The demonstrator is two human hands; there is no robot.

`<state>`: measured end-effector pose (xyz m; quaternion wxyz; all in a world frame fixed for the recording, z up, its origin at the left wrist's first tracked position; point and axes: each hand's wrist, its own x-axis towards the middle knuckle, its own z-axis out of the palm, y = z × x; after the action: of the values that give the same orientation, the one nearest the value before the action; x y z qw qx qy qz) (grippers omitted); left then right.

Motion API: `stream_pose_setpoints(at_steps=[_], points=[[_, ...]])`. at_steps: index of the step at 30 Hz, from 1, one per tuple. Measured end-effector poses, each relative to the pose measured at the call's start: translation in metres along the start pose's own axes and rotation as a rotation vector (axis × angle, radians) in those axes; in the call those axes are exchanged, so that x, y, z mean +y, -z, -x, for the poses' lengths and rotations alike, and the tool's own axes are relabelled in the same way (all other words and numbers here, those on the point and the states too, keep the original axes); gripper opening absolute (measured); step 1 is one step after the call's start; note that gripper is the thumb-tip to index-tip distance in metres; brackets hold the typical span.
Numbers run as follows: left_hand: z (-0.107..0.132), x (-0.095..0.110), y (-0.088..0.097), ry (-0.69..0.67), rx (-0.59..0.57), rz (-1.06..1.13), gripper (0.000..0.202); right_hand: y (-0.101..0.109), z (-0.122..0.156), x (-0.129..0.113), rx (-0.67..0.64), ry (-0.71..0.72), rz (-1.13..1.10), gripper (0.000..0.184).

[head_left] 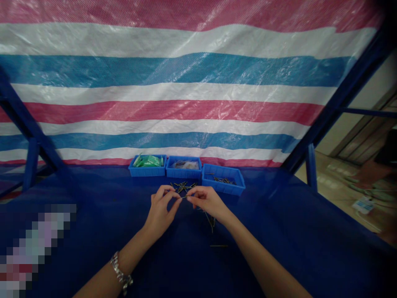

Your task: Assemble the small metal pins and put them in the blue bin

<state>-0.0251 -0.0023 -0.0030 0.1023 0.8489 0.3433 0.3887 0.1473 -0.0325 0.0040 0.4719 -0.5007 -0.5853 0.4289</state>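
My left hand point(163, 207) and my right hand point(207, 199) meet over the middle of the blue table. Between them is a thin metal rod point(184, 197), pinched at its ends by the thumb and fingers of each hand. It looks like a small drill bit, though its tip details are too small to make out. Just beyond my fingertips lies a loose pile of similar thin rods point(182, 186). More rods point(212, 221) lie partly hidden under my right hand and wrist. One single rod point(218, 246) lies apart, nearer to me.
Three blue bins stand along the back: one with green packets point(148, 160), one with clear plastic bags point(185, 165), one with thin rods point(225, 181). A striped sheet point(186, 95) hangs behind them. Blue frame posts point(335, 103) flank the table. A person's leg point(370, 165) shows at right.
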Motion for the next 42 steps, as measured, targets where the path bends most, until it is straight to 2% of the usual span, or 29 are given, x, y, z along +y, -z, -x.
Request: stream_pose_setpoints(at_steps=[16, 32, 42], points=[[-0.0008, 0.0011, 0.0023, -0.044, 0.06, -0.008, 0.007, 0.0013, 0.0004, 0.002, -0.007, 0.001, 0.014, 0.016], [-0.0006, 0.0011, 0.0023, -0.004, 0.059, -0.037, 0.01, -0.0005, -0.0015, 0.0062, 0.024, 0.023, -0.018, 0.02], [0.0001, 0.0006, -0.0003, -0.004, 0.009, -0.049, 0.01, 0.0029, 0.001, -0.0026, 0.008, 0.018, 0.002, 0.02]])
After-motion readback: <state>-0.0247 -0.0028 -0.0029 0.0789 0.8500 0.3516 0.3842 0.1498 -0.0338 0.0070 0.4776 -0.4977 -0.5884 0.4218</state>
